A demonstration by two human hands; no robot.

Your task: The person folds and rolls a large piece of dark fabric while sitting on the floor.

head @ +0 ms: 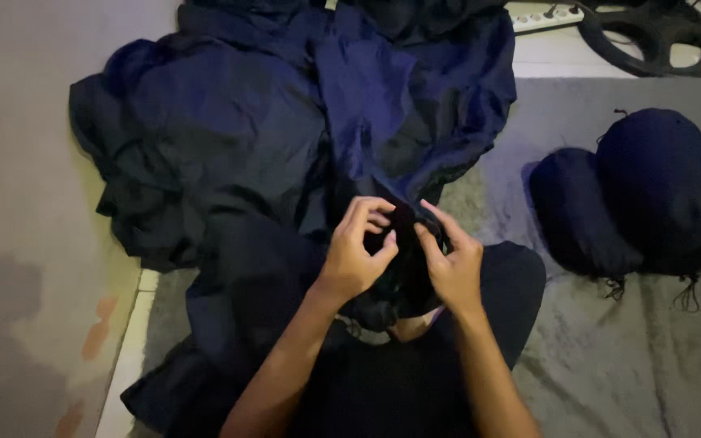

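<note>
A large heap of dark navy fabric (285,122) is spread over the floor in front of me and runs down across my lap. My left hand (359,247) and my right hand (450,258) meet at the middle of the view, both pinching a small bunched part of the dark cloth (406,223) between thumbs and fingers. The fingertips nearly touch each other. The cloth under my hands is almost black, and its edges are hard to tell apart from my dark clothing.
Two rolled dark blue bundles (642,195) with fringed ends lie on the grey rug (626,357) at the right. A black round weight plate (655,36) and a white power strip (541,16) sit at the top right. Grey floor (18,203) lies left.
</note>
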